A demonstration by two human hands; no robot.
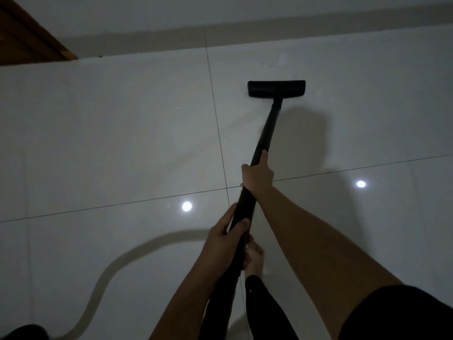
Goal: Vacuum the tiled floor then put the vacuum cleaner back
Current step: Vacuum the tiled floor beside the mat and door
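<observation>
On the glossy pale floor tiles a soft hose shadow curves at left; our left hand and right hand wrap closed around the smooth black tube, its flat rectangular head touching tile near the wall.

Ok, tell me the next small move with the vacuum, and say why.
Probably pull the floor head straight back toward the feet. Both hands, right hand and left hand, grip the black wand with the right arm stretched out, and the head sits flat on the tiled floor close to the skirting, so little room remains ahead.
</observation>
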